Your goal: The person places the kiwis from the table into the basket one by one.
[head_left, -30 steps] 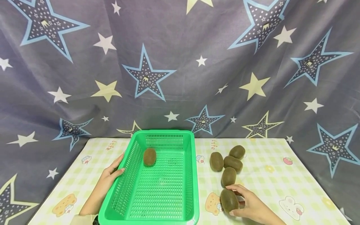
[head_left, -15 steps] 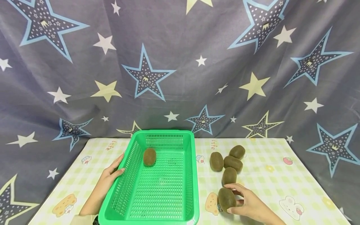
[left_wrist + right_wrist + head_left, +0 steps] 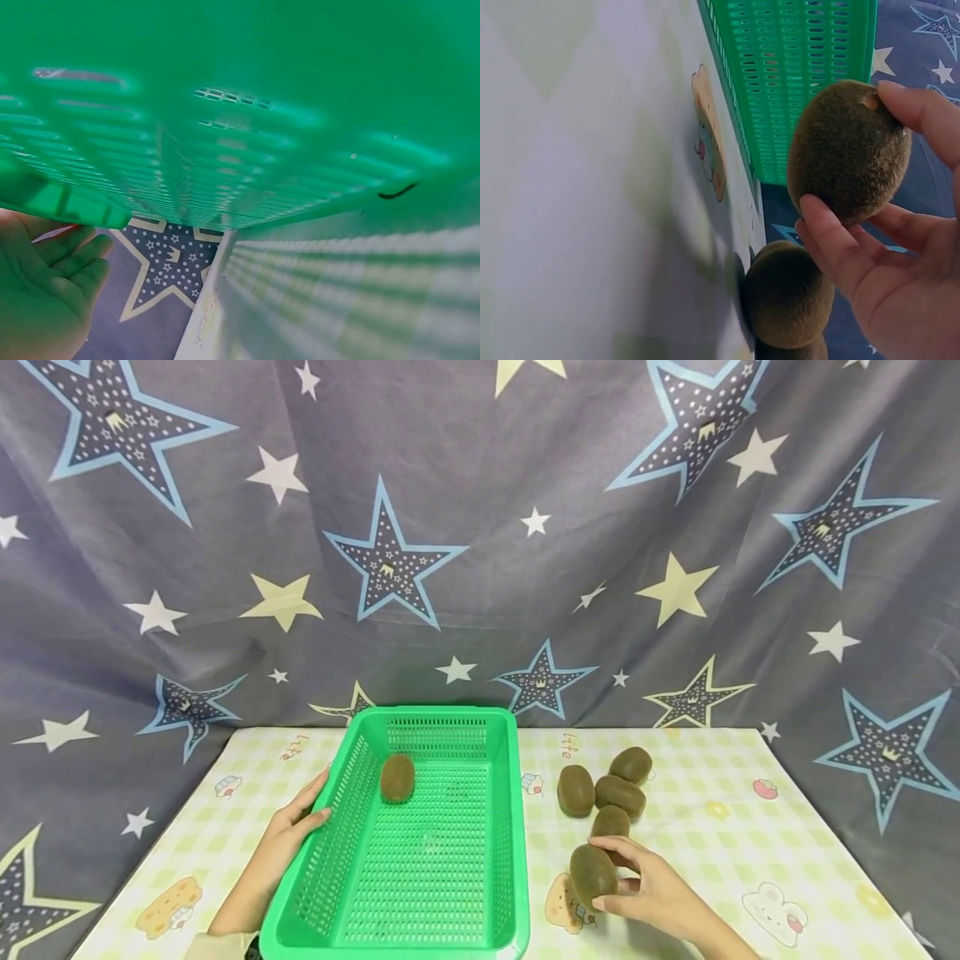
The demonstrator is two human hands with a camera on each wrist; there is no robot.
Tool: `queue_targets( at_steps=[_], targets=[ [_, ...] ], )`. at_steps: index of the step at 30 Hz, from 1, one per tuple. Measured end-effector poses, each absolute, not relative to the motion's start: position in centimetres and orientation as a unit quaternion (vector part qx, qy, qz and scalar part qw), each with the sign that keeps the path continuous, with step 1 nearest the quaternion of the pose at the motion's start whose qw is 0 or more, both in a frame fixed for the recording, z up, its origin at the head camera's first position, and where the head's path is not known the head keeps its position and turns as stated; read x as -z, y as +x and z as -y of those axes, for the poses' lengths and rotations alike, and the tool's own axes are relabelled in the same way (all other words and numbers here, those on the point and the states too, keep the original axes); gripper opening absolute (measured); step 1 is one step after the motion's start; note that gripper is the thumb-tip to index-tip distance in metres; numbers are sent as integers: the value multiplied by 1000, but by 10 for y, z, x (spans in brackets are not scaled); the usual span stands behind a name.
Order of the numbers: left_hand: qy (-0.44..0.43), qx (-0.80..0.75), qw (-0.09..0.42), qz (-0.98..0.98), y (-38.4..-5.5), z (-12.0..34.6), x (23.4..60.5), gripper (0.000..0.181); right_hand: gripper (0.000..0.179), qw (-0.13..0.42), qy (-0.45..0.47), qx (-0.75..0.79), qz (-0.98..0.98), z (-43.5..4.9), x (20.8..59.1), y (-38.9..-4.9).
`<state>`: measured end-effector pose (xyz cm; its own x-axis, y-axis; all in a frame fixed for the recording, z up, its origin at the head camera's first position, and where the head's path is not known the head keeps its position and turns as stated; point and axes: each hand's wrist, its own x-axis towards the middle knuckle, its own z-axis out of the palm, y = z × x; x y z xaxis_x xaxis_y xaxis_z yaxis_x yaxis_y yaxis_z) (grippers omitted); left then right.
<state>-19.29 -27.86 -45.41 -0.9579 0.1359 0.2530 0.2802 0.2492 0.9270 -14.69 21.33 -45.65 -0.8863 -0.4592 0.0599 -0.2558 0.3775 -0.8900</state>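
Observation:
My right hand [image 3: 648,889] holds a brown, fuzzy kiwi [image 3: 593,874] between thumb and fingertips. The right wrist view shows this kiwi [image 3: 849,150] raised off the tabletop, its stem end beside the thumb. Another kiwi [image 3: 611,823] lies just beyond, partly covered by the fingers in the head view. At the left, my left hand [image 3: 288,831] grips the long rim of a green plastic basket [image 3: 519,827], thumb over the rim. In the left wrist view its fingers [image 3: 90,274] show below the rim. One kiwi [image 3: 397,778] sits inside the basket, near its far left corner.
Several more kiwis lie grouped right of the basket, among them a left one [image 3: 576,791], a middle one [image 3: 620,797] and a far one [image 3: 631,766]. A checked cloth [image 3: 720,860] covers the table. Behind its far edge hangs a grey star-patterned curtain [image 3: 480,593].
The kiwi in my right hand has risen and moved left and away from me, toward the basket. My left hand and the basket have stayed in place.

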Motion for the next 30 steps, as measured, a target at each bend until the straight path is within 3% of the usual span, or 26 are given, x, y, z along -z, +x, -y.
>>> queue_targets(
  at_steps=[30],
  targets=[
    [-120,594,46,794,-194,279,452,56,62,20,-282,553,-784,-190,436,-162]
  ],
)
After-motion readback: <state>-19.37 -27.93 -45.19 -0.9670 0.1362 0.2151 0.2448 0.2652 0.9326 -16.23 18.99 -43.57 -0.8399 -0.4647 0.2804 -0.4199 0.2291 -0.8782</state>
